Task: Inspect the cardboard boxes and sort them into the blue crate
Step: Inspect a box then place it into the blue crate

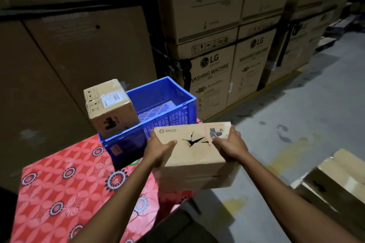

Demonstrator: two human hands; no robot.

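I hold a brown PICO cardboard box (194, 152) with a torn, cracked hole in its top face, in the air just in front of the blue crate (173, 108). My left hand (158, 149) grips its left side and my right hand (230, 144) grips its right side. The blue crate stands on a table with a red patterned cloth (65, 183). A second, smaller cardboard box (110, 106) with labels leans tilted in the crate's left end, sticking up above the rim. A pale flat item lies on the crate's floor.
Tall stacks of large cartons (213, 73), some marked LG washing machine, stand right behind the table. An open cardboard box (335, 179) sits at the right on the grey concrete floor (296, 104).
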